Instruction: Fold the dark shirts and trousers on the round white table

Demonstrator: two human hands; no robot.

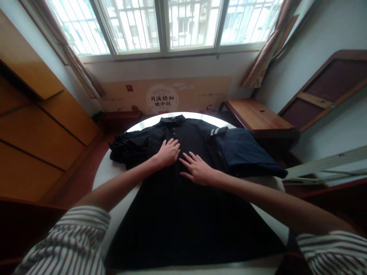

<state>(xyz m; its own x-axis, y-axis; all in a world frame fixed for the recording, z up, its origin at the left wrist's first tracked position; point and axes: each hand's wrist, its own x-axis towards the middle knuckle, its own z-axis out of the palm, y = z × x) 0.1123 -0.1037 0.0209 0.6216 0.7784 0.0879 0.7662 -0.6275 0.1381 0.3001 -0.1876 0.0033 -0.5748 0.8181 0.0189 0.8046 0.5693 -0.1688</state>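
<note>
A black polo-style garment [186,214] with a collar and a short button placket lies spread face up, its collar toward the window and its wide hem toward me. My left hand [169,151] rests on its chest just below the buttons, fingers stretched forward. Lower and to the right, my right hand [197,169] lies on the same cloth with its fingers spread. Neither hand grips the fabric. A sleeve end with two white stripes [218,131] reaches onto the folded navy garment [246,151] at the right. Bunched black cloth [129,147] lies at the left.
The garments lie on a round white table [107,179]. Beyond it are a wooden desk [260,114] at the right and barred windows [192,23]. Wooden cabinets [43,133] stand at the left, and a pale rail-like frame [327,162] is at the right.
</note>
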